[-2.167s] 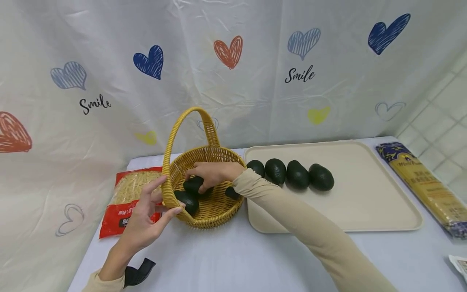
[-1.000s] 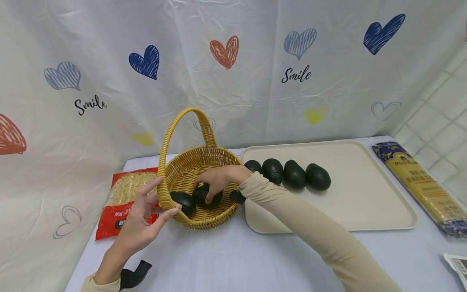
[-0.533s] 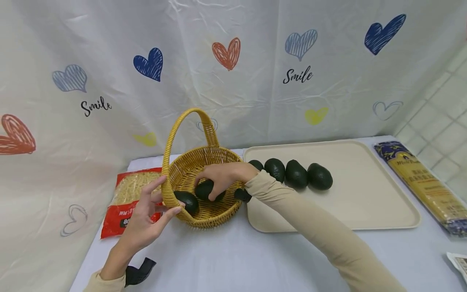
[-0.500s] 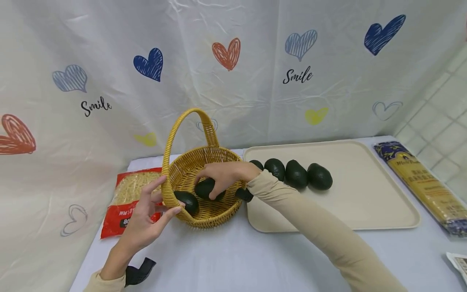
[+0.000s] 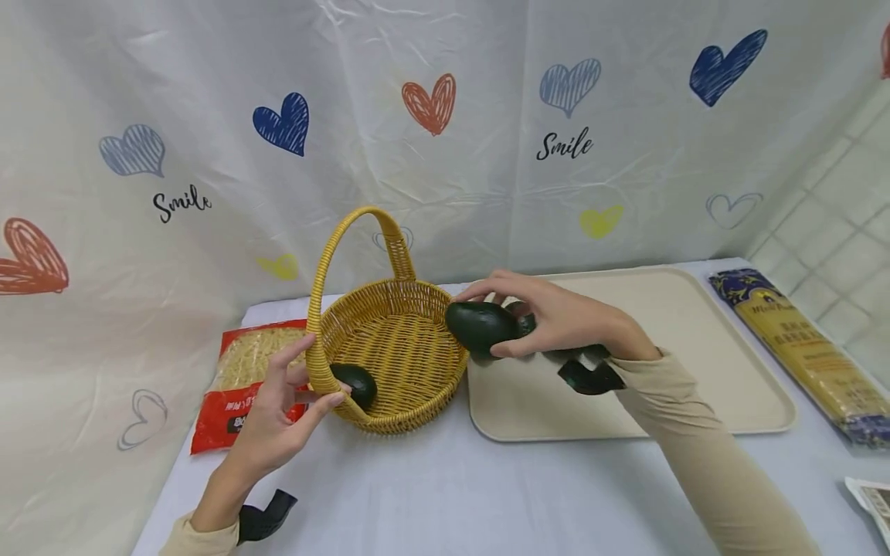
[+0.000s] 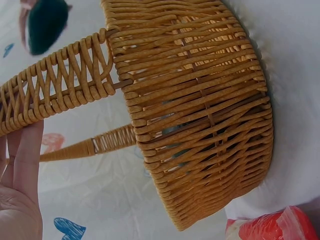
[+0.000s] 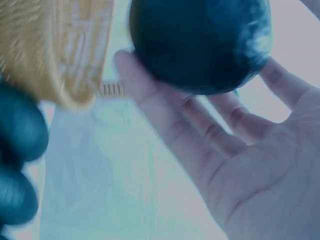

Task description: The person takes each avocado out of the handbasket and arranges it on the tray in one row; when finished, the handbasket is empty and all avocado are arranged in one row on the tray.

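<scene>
My right hand [image 5: 549, 320] grips a dark green avocado [image 5: 480, 326] in the air, between the wicker basket [image 5: 396, 347] and the left end of the beige tray [image 5: 660, 371]. In the right wrist view the avocado [image 7: 200, 45] rests in my curled fingers [image 7: 240, 125]. My left hand [image 5: 285, 409] pinches the foot of the basket handle [image 5: 323, 363] between thumb and fingers. One avocado [image 5: 354, 384] lies inside the basket by that hand. My right hand hides most of the avocados on the tray; two of them [image 7: 17, 132] show at the left of the right wrist view.
A red bag of noodles [image 5: 239, 378] lies left of the basket. A long spaghetti pack [image 5: 806, 347] lies right of the tray, and a small packet [image 5: 872, 502] sits at the table's near right corner. A heart-printed curtain hangs close behind the table.
My right hand has lifted one avocado out of the basket and carried it right, to the tray's left end. My left hand has stayed on the handle.
</scene>
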Demonstrator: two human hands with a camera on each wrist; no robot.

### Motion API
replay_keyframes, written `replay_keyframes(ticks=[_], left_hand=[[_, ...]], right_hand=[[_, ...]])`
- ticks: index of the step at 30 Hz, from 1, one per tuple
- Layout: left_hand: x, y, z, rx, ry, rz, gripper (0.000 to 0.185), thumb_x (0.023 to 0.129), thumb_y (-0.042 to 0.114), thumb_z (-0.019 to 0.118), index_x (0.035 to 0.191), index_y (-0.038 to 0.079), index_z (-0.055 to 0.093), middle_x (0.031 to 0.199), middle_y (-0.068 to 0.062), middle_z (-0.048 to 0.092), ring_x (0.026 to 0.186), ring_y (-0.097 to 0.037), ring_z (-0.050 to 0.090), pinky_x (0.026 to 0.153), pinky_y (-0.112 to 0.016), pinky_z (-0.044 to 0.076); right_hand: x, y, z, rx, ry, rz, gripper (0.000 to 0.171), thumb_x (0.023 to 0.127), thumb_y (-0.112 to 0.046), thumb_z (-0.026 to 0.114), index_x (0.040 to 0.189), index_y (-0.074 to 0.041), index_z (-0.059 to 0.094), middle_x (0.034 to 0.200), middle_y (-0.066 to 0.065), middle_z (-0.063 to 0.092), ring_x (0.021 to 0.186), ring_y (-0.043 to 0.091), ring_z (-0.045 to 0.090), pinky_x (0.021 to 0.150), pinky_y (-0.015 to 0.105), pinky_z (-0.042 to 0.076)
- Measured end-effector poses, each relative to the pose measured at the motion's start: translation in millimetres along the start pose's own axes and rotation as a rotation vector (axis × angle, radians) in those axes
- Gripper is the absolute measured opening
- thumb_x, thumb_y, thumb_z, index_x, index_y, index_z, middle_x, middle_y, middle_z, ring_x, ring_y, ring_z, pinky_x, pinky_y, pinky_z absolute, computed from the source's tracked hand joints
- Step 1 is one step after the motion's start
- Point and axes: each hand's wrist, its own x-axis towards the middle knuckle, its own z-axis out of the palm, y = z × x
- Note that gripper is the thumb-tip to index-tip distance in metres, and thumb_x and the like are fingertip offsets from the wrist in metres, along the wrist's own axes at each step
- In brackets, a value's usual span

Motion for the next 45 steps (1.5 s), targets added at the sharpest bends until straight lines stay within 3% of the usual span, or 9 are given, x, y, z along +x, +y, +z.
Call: replay_keyframes(ticks=[8,15,19,22,25,29,33,40,45], left_hand=[[2.2,0.3,0.7,-0.008,-0.006,0.0,0.099,0.07,-0.032,0.074,0.155,-0.007,0.03,0.102,-0.015,0.073,0.102,-0.004,0.071,0.083,-0.018,0.059],[1.8,1.6,0.3,0.016,0.009,-0.021,0.101,0.07,-0.031,0.076,0.156,-0.005,0.03,0.107,-0.009,0.072,0.105,-0.003,0.069,0.081,-0.018,0.059],[1.6,0.5,1.0,0.005,0.006,-0.022,0.101,0.07,-0.031,0.075,0.156,-0.005,0.03,0.108,-0.01,0.072,0.105,-0.004,0.07,0.082,-0.018,0.059],[0.8,-0.1,1.1,0.002,0.007,-0.021,0.1,0.07,-0.031,0.075,0.156,-0.006,0.03,0.105,-0.013,0.072,0.105,-0.004,0.07,0.083,-0.017,0.059],[-0.1,-0.5,0.6,0.005,0.01,-0.022,0.101,0.07,-0.031,0.075,0.156,-0.006,0.029,0.104,-0.013,0.073,0.106,-0.003,0.069,0.083,-0.017,0.059],[-1.2,-0.9,0.3,0.012,0.013,-0.027,0.101,0.07,-0.031,0.075,0.157,-0.006,0.029,0.108,-0.008,0.073,0.108,-0.002,0.068,0.084,-0.017,0.058],[-0.6,-1.3,1.2,0.005,0.01,-0.028,0.101,0.07,-0.031,0.075,0.157,-0.005,0.029,0.107,-0.009,0.073,0.107,-0.003,0.069,0.084,-0.017,0.058],[0.2,-2.1,1.4,0.002,0.01,-0.014,0.101,0.069,-0.031,0.075,0.155,-0.007,0.029,0.106,-0.008,0.073,0.105,-0.006,0.07,0.083,-0.017,0.059],[-0.2,-1.8,1.2,0.0,0.011,-0.017,0.101,0.068,-0.032,0.075,0.155,-0.007,0.029,0.108,-0.007,0.073,0.105,-0.007,0.07,0.083,-0.017,0.059]], right_hand=[[-98,20,-33,-0.122,0.217,0.043,0.07,0.085,0.0,0.084,0.147,-0.016,0.057,0.141,-0.006,0.057,0.11,0.012,0.057,0.082,0.028,0.061],[-164,39,-50,-0.149,0.413,0.212,0.076,0.081,0.013,0.08,0.149,-0.011,0.055,0.144,-0.008,0.056,0.111,0.007,0.056,0.084,0.011,0.051],[-189,53,-51,-0.113,0.509,0.285,0.075,0.081,0.018,0.076,0.147,-0.011,0.056,0.142,-0.012,0.057,0.108,0.004,0.057,0.079,0.009,0.051],[-199,64,-49,-0.104,0.555,0.35,0.072,0.084,0.016,0.076,0.147,-0.011,0.055,0.134,-0.015,0.058,0.104,0.001,0.058,0.076,0.009,0.051],[-204,74,-47,-0.141,0.567,0.448,0.066,0.09,0.004,0.077,0.149,-0.014,0.052,0.127,-0.014,0.055,0.1,-0.006,0.057,0.073,0.009,0.048],[-204,83,-42,-0.187,0.536,0.569,0.061,0.096,-0.015,0.077,0.15,-0.017,0.049,0.134,0.005,0.053,0.097,-0.013,0.053,0.071,0.013,0.045],[-201,91,-38,-0.204,0.522,0.635,0.062,0.097,-0.023,0.077,0.15,-0.014,0.047,0.139,0.026,0.053,0.095,-0.013,0.05,0.068,0.019,0.046],[-195,110,-30,-0.252,0.517,0.665,0.065,0.096,-0.026,0.077,0.149,-0.003,0.047,0.136,0.036,0.054,0.106,0.039,0.057,0.068,0.023,0.045],[-193,122,-25,-0.276,0.509,0.631,0.063,0.095,-0.02,0.078,0.146,0.003,0.049,0.131,0.038,0.056,0.102,0.049,0.061,0.069,0.024,0.046]])
